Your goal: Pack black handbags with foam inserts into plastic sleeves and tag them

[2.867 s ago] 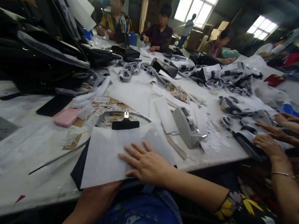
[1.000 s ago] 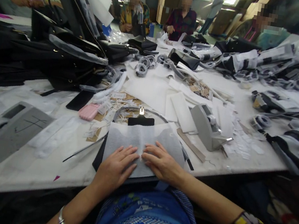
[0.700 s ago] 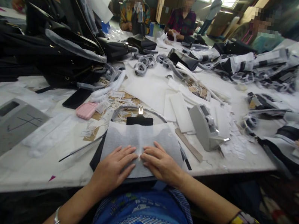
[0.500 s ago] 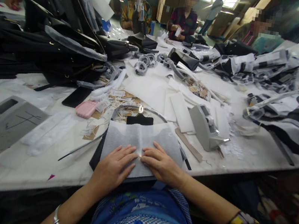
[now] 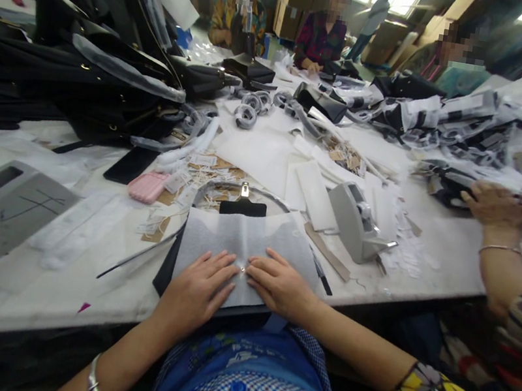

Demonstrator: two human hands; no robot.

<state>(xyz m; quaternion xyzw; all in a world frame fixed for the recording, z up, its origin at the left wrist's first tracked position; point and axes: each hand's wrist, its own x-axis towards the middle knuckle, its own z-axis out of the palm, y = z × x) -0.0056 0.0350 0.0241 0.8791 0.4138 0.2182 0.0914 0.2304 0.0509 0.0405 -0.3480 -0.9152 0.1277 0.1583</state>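
Observation:
A black handbag (image 5: 164,273) lies at the table's near edge in front of me, mostly covered by a pale, translucent wrapping sheet (image 5: 215,231). My left hand (image 5: 205,282) rests flat on the sheet's left half, fingers stretched. On the right half lies my right hand (image 5: 280,281), also flat with fingers extended. Between the fingertips a small shiny metal stud (image 5: 242,270) shows at the sheet's centre crease. Above the sheet, the bag's black tab with a metal clasp (image 5: 244,191) and a wrapped handle (image 5: 207,187) stick out.
Grey tape dispensers stand left (image 5: 4,221) and right (image 5: 356,220). Near the bag are a pink pouch (image 5: 147,185), a black phone-like slab (image 5: 130,165) and string tags (image 5: 199,176). Black bags (image 5: 108,98) pile up at left. A co-worker's hands (image 5: 499,207) work at right.
My hands keep nearly the same place on the sheet. The co-worker's hands at right have reached in over the table onto a black bag. The view has shifted slightly.

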